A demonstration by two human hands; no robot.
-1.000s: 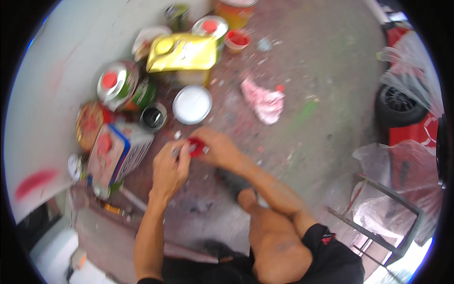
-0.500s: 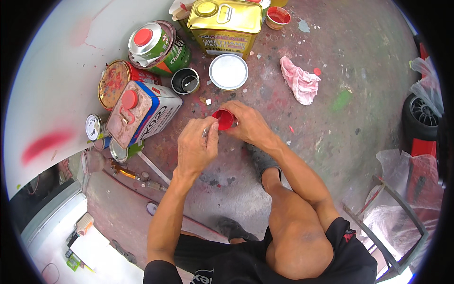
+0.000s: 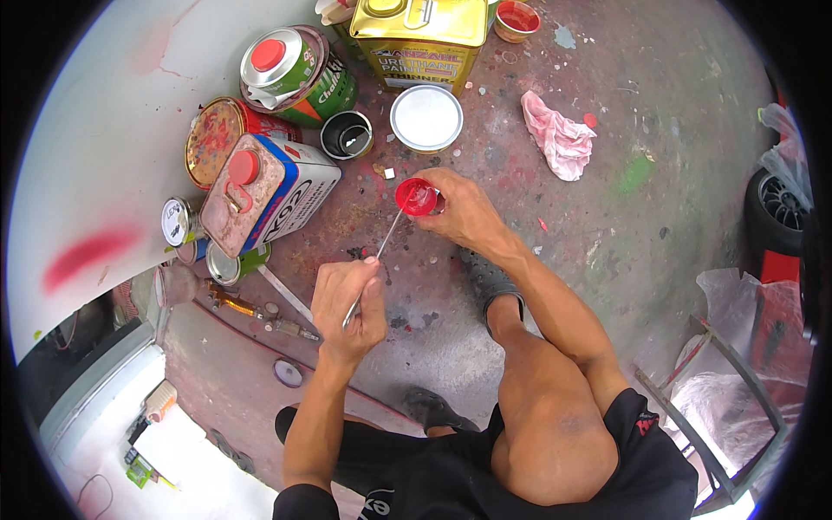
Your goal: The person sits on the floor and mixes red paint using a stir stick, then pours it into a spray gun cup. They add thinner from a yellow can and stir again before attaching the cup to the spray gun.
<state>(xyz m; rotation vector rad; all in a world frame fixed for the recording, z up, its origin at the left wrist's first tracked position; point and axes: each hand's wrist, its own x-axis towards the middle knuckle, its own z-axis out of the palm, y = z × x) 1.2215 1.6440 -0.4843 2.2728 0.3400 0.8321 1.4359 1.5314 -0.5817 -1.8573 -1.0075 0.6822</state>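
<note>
My right hand [image 3: 462,208] grips the side of a small cup [image 3: 417,198] with red paint inside, its mouth tipped toward me. In my left hand [image 3: 349,305] a thin metal stirring stick [image 3: 392,232] is pinched between thumb and fingers. The stick slants up to the cup, its far tip at the red-coated inside; whether it touches the paint I cannot tell. Just beyond the cup stand a round can with a white lid [image 3: 426,119] and an open dark cup [image 3: 347,136].
At the left, against a pale panel, cluster a rectangular white-blue can [image 3: 276,191], a paint-smeared can [image 3: 217,143] and a green can [image 3: 325,91]. A gold thinner can [image 3: 420,43] stands behind. A pink rag [image 3: 559,137] lies right; a metal frame [image 3: 728,373] stands near right.
My left hand has drawn back toward me and down, showing more of the stick outside the cup. My right hand has lifted slightly away with the cup, whose inside shows more.
</note>
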